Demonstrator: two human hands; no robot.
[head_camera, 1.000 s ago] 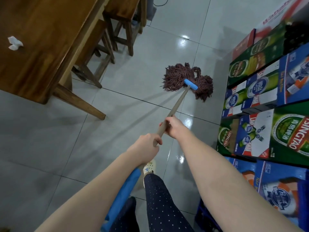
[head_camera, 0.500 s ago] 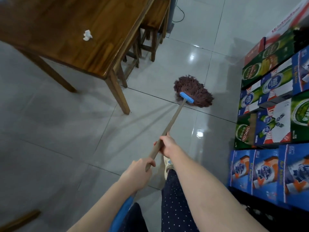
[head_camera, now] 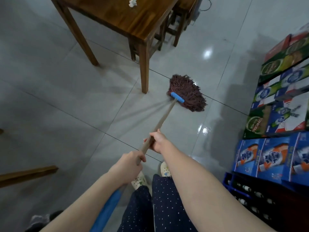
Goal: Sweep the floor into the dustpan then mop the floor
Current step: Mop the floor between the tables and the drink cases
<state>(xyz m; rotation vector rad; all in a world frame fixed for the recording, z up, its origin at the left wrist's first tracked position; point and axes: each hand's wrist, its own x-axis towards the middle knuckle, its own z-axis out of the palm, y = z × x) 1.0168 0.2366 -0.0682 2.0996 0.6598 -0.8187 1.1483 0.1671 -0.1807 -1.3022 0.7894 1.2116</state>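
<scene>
Both hands [head_camera: 127,164] grip wooden pole of shaggy maroon mop [head_camera: 187,92].

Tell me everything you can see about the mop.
The mop has a reddish-brown string head, a blue crossbar, a tan, wood-like shaft and a blue grip at the near end. Its head lies fanned on the floor near a table leg, not touching it. The shaft slants toward the person; the right hand grips it ahead of the left hand.
</scene>
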